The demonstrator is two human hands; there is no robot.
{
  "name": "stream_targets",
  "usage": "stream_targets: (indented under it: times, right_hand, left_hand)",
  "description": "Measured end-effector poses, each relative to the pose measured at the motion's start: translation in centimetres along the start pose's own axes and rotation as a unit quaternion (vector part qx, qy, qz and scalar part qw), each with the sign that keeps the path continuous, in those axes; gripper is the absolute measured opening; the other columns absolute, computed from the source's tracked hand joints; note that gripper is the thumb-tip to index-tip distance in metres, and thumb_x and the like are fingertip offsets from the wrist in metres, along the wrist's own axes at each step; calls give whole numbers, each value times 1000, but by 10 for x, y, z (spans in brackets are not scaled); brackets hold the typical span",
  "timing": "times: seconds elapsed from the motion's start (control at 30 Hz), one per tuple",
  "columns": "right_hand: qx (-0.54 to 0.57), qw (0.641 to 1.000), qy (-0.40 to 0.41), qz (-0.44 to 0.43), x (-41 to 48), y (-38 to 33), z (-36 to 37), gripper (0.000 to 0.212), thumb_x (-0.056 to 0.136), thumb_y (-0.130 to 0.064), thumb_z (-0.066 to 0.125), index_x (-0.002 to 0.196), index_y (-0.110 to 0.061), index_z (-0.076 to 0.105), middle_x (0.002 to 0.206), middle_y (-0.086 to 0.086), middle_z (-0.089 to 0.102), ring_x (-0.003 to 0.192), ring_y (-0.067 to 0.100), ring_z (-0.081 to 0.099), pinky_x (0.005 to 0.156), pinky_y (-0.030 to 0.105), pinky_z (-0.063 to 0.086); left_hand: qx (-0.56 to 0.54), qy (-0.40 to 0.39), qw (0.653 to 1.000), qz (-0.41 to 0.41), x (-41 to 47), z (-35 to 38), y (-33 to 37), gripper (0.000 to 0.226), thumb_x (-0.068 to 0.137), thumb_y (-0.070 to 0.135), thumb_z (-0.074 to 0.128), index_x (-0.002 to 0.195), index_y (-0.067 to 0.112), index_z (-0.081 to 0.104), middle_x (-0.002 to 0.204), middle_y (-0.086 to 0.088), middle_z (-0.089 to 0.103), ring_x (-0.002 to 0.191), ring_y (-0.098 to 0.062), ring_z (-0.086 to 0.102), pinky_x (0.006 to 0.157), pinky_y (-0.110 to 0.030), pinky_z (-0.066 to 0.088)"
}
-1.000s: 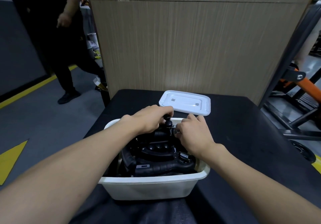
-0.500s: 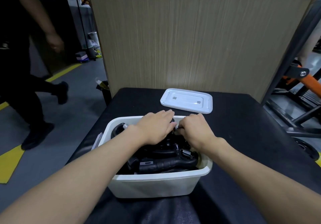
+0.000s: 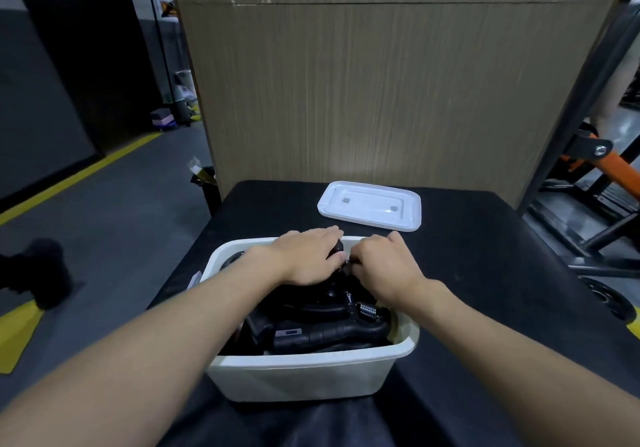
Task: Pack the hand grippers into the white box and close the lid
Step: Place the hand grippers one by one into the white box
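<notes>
Both hands reach into the white box (image 3: 304, 377) on the black desk (image 3: 485, 273). The left hand (image 3: 308, 256) and right hand (image 3: 384, 266) press side by side, fingers curled on the top black gripper (image 3: 337, 249) of the pile (image 3: 322, 328) inside. The lid (image 3: 370, 209) lies flat on the desk behind the box, apart from it

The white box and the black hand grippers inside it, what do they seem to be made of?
White box: looks like moulded plastic, smooth and slightly glossy, with rounded corners and a rolled rim.
Hand grippers: black handles that look like matte rubber or foam, probably padded, plus a shiny coiled spring that appears to be metal.
</notes>
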State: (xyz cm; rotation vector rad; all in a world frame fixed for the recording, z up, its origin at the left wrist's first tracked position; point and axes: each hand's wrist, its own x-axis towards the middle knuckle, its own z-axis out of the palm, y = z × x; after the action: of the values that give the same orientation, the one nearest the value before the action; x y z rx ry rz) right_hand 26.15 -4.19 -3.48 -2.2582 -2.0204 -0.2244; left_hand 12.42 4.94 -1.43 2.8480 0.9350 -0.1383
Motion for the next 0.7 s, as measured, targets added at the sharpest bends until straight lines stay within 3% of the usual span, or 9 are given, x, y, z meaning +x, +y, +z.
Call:
stream_targets:
  times: [0.07, 0.1, 0.17, 0.27, 0.4, 0.5, 0.6, 0.7]
  right_hand:
    - [36, 998, 50, 13, -5, 0, 0, 20, 91, -37, 48, 85, -24, 62, 90, -4, 62, 93, 20, 56, 81, 36, 31]
    - [53, 995, 87, 5, -7, 0, 0, 22, 90, -37, 46, 102, -26, 62, 97, -5, 60, 96, 20, 55, 84, 36, 34]
    - [83, 988, 119, -44, -8, -3, -2, 46, 86, -31, 45, 132, -30, 49, 110, -5, 56, 99, 19, 53, 85, 39, 39]
    - [46, 988, 84, -121, -5, -7, 0, 43, 86, -17, 45, 126, -22, 56, 120, -2, 59, 101, 24, 55, 83, 41, 43]
    - [64, 990, 89, -84, -2, -13, 3, 43, 86, -5, 40, 119, -19, 63, 115, -2, 61, 95, 25, 61, 85, 38, 41]
    - [64, 993, 86, -53, -4, -18, 1, 50, 84, -3, 40, 126, -23, 60, 119, -7, 60, 97, 19, 60, 87, 34, 35]
    - [67, 995, 59, -46, -10, -20, -3, 59, 83, -3, 40, 137, -25, 50, 134, -8, 53, 106, 19, 59, 90, 34, 34]
    - [82, 996, 25, -31, -25, -20, -6, 75, 82, -5, 41, 151, -31, 26, 153, -11, 36, 130, 14, 44, 99, 35, 27]
  left_hand:
    - [-63, -14, 998, -15, -7, -11, -4, 56, 102, 42, 35, 153, 20, 29, 159, 3, 32, 145, -19, 30, 114, -37, 28]
    - [-94, -1, 995, -21, -11, -15, -8, 53, 101, 38, 35, 152, 22, 33, 158, 3, 34, 146, -19, 30, 115, -35, 26]
    - [-110, 44, 993, -29, -23, -20, -18, 49, 101, 30, 32, 149, 26, 39, 155, 4, 40, 145, -16, 31, 115, -35, 26]
    - [-48, 71, 994, -73, -40, -17, -44, 50, 103, 31, 26, 152, 28, 34, 157, 5, 36, 145, -15, 31, 117, -41, 26]
    - [-24, 47, 991, -126, -58, 1, -73, 52, 104, 42, 17, 153, 31, 28, 157, 6, 35, 144, -19, 32, 112, -53, 29]
    - [-58, 71, 987, -132, -72, 13, -76, 52, 105, 42, 16, 156, 31, 23, 162, 7, 24, 149, -14, 17, 117, -50, 24]
    - [-71, 106, 983, -135, -83, 19, -75, 51, 106, 39, 19, 155, 27, 26, 163, 3, 21, 151, -15, 13, 120, -44, 21]
    - [-95, 128, 975, -152, -95, 27, -77, 49, 105, 34, 26, 153, 25, 30, 164, 0, 19, 152, -18, 11, 118, -49, 24]
